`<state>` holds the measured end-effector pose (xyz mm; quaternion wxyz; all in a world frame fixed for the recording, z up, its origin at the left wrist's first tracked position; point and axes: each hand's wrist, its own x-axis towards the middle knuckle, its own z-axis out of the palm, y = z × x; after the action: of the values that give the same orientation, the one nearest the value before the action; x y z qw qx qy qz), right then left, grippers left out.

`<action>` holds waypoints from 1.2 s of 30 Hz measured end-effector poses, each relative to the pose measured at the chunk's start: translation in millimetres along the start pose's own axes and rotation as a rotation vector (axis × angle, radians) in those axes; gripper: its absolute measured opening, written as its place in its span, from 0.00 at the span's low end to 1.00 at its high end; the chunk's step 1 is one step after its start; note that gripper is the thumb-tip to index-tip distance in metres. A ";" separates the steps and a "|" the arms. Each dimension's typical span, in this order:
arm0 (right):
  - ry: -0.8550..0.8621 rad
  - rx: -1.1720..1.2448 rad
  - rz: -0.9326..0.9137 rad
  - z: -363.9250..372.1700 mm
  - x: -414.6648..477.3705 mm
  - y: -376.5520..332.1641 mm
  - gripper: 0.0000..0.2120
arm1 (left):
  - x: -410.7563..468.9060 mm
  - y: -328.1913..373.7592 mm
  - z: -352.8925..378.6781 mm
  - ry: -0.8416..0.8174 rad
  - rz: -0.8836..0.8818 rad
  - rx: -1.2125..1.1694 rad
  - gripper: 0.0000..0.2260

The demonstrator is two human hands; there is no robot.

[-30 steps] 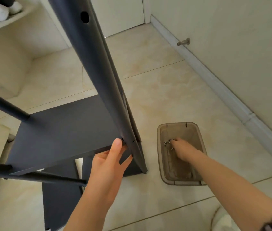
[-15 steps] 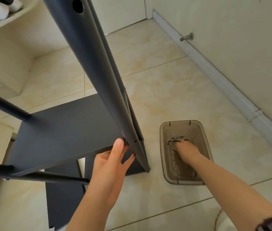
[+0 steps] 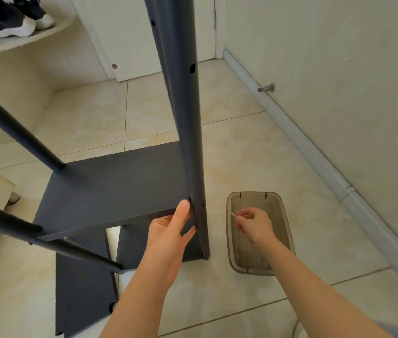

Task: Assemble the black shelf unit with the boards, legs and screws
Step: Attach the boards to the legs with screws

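At 7 o'clock a loose flat black board (image 3: 83, 293) lies on the tiled floor (image 3: 242, 152). Just beyond, at 6 o'clock, the left hand (image 3: 171, 231) grips the front corner of the raised black shelf board (image 3: 120, 186), thumb against the tall upright black leg (image 3: 190, 132). At 5 o'clock the right hand (image 3: 254, 225) pinches a small pale screw (image 3: 232, 214) (blurred) over the translucent brown plastic tray (image 3: 254, 193). A pair of black-and-white sneakers (image 3: 7, 20) sits at 11 o'clock.

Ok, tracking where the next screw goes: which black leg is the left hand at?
The upright leg with holes, beside the brown tray; the left hand grips the board where they join. The two round legs farther left go untouched.
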<state>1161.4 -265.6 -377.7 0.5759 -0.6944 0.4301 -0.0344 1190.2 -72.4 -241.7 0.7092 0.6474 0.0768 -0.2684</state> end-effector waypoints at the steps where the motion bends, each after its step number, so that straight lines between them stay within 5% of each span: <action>1: 0.013 0.137 0.001 0.7 -15.3 -12.9 0.07 | 0.4 -1.0 -0.3 -0.012 0.005 -0.013 0.09; 6: 0.091 0.544 -0.125 -1.6 -105.6 -66.7 0.05 | 0.3 -4.6 -0.7 -0.029 0.012 -0.065 0.10; 19: 0.091 0.314 -0.324 -5.8 -172.2 -81.5 0.07 | 0.8 -8.6 -0.7 -0.017 -0.011 -0.097 0.13; 36: 0.067 0.264 -0.347 -2.6 -159.4 -81.4 0.07 | 6.6 -13.1 -1.4 -0.013 0.023 -0.070 0.10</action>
<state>1105.4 -168.8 -237.9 0.6324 -0.6752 0.3149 -0.2121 1189.8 -73.1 -256.4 0.7349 0.6212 0.0741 -0.2617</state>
